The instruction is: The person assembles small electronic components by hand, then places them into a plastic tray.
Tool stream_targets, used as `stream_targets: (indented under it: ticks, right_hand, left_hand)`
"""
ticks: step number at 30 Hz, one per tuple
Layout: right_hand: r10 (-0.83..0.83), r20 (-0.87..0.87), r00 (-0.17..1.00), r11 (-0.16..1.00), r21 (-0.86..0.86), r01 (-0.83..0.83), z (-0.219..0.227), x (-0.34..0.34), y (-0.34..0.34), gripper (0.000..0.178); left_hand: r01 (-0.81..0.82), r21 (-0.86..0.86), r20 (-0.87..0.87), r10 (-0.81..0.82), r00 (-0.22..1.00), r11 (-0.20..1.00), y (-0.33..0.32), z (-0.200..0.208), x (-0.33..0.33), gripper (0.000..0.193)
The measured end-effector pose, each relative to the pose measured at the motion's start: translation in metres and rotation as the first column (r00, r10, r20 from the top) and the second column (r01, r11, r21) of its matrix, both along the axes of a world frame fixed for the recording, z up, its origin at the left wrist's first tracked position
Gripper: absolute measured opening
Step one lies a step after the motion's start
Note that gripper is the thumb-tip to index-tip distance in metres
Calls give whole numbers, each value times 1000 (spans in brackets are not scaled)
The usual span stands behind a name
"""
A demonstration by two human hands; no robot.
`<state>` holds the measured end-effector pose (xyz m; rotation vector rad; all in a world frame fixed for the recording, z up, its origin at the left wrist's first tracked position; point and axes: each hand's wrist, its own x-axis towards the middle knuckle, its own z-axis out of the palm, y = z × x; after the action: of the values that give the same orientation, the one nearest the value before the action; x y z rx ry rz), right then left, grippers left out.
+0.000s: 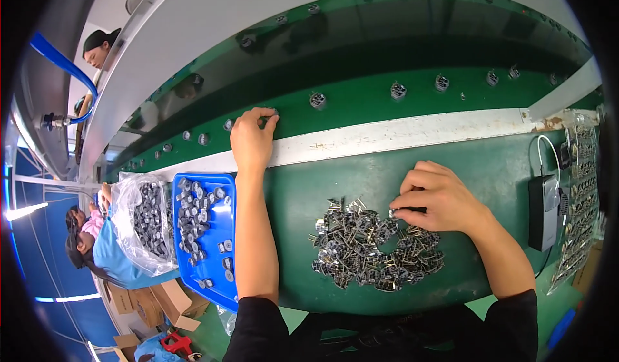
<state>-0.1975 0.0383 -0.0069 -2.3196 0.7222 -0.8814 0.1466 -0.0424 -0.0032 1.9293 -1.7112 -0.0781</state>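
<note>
My left hand [253,136] reaches over the white rail to the green conveyor belt. Its thumb and forefinger pinch a small round grey part [275,112], mostly covered by the fingertips. Above the worktable, my right hand [438,194] is closed in a pinch at the upper right edge of a pile of small black components with metal pins [361,249]. A small silvery piece [391,213] shows at those fingertips; its exact kind is too small to tell. Beside my left forearm, a blue tray [235,233] holds several round grey caps [193,215].
Round parts [398,90] stand spaced along the belt, behind the white rail [387,135]. A clear plastic bag of grey parts [151,223] lies left of the tray. On the right are a black-and-grey box with a cable [543,212] and packed component sheets [582,194]. Other people sit at left.
</note>
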Motion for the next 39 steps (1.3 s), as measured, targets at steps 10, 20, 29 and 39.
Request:
stream_targets:
  ticks: [10, 20, 29, 39]
  right_hand:
    - [-87, 63, 994, 994, 77, 82, -7, -1, -2, 14]
    - [-447, 160, 880, 856, -210, 473, -7, -6, -13, 17]
    - [-484, -25, 875, 858, -210, 469, -11, -9, -15, 18]
    - [-371, 86, 924, 924, -68, 377, -10, -6, -11, 18]
  left_hand:
    - [-202, -239, 309, 271, 912, 950, -5, -24, 50, 33]
    - [33, -23, -385, -39, 922, 999, -3, 9, 13, 38]
    - [728, 117, -390, -643, 659, 676, 36, 43, -112, 50]
    - [785, 97, -418, -691, 590, 611, 54, 19, -142, 50]
